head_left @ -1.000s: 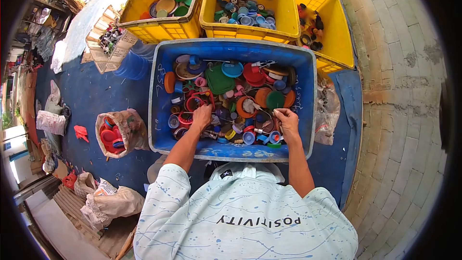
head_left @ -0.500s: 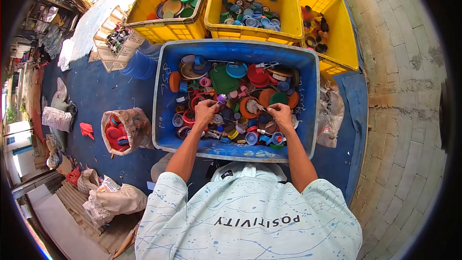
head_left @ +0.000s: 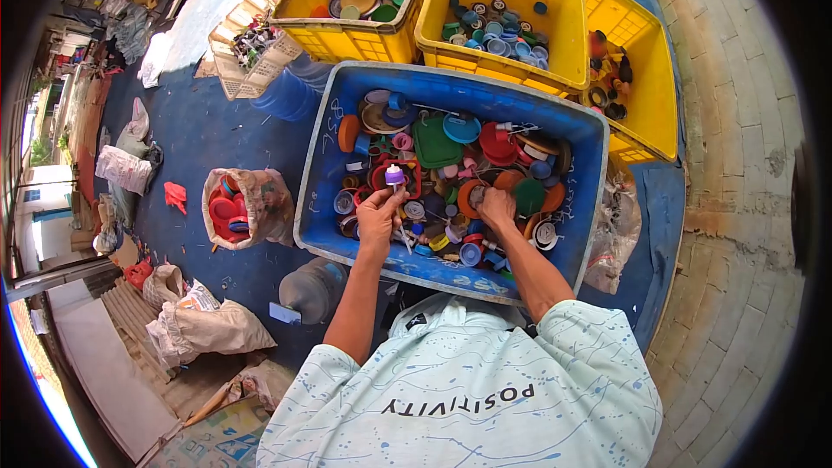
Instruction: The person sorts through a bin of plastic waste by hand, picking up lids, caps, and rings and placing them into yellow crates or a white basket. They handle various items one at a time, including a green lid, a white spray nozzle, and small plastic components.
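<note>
My left hand (head_left: 380,212) pinches a purple cap with a white tip (head_left: 394,176), raised over the left part of the blue crate (head_left: 334,247). A thin white tube hangs just below that hand. My right hand (head_left: 497,208) is curled down into the mixed plastic lids, its fingertips hidden, beside an orange lid (head_left: 469,198) and a dark green lid (head_left: 529,197). I cannot tell what it grips. Farther back in the crate lie a square green lid (head_left: 436,142), a light blue lid (head_left: 462,128) and a red lid (head_left: 498,146).
Behind the crate stand yellow crates with sorted lids: a left one (head_left: 347,32), a middle one (head_left: 503,65) and a right one (head_left: 646,126). A sack of red lids (head_left: 269,208) stands on the left, near a clear plastic jug (head_left: 314,290). A brick wall (head_left: 737,208) runs along the right.
My left hand has lifted the purple cap, its white tip now upright. My right hand has moved left and down into the lids. The view has shifted, with the crates farther right.
</note>
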The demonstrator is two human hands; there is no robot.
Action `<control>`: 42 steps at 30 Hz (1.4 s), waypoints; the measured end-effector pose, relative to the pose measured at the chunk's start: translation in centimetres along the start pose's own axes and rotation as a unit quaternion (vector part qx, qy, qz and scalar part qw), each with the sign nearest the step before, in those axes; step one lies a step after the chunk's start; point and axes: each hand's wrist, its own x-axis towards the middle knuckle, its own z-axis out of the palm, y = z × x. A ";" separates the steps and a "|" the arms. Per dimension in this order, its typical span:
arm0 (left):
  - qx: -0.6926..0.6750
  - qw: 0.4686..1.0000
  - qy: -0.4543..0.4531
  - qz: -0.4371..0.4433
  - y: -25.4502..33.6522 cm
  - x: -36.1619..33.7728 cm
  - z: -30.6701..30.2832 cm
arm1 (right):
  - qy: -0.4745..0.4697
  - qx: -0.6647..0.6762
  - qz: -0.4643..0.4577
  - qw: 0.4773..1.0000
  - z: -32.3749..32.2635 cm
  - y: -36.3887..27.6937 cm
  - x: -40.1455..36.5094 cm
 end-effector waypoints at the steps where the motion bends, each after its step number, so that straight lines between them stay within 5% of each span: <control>1: -0.010 1.000 0.004 0.002 0.0 -0.3 -0.1 | 0.006 -0.004 -0.006 1.000 0.3 -0.2 0.1; 6: -0.061 0.998 0.034 -0.003 0.2 -1.5 -0.2 | 0.064 -0.022 -0.025 0.997 3.5 0.5 0.5; 8: -0.086 0.995 0.043 -0.008 0.2 -1.9 -0.2 | 0.020 0.001 -0.023 1.000 4.1 1.1 0.6; 15: -0.126 0.990 0.057 -0.008 1.0 -5.5 -0.7 | -0.015 0.150 0.016 0.989 -1.8 -1.6 -0.2; 18: -0.154 0.985 0.081 0.002 1.0 -7.5 -1.7 | -0.092 0.347 0.077 0.930 -6.1 -4.1 -2.0; 22: -0.176 0.980 0.094 0.009 0.5 -9.3 -4.2 | -0.063 0.498 0.028 0.864 -4.9 -4.9 -2.0; 26: -0.188 0.978 0.086 0.016 1.0 -9.7 -7.9 | -0.112 0.630 0.072 0.765 -5.0 -7.4 -3.4; 30: -0.199 0.977 0.069 0.031 2.4 -9.5 -12.8 | -0.096 0.709 0.109 0.690 -4.8 -12.8 -6.1; 39: -0.202 0.979 0.039 0.017 5.8 -8.5 -29.1 | -0.078 0.773 -0.002 0.629 -2.4 -32.8 -13.2; 42: -0.194 0.978 0.069 0.032 8.3 -8.7 -34.2 | -0.149 0.757 -0.032 0.635 0.3 -38.9 -14.1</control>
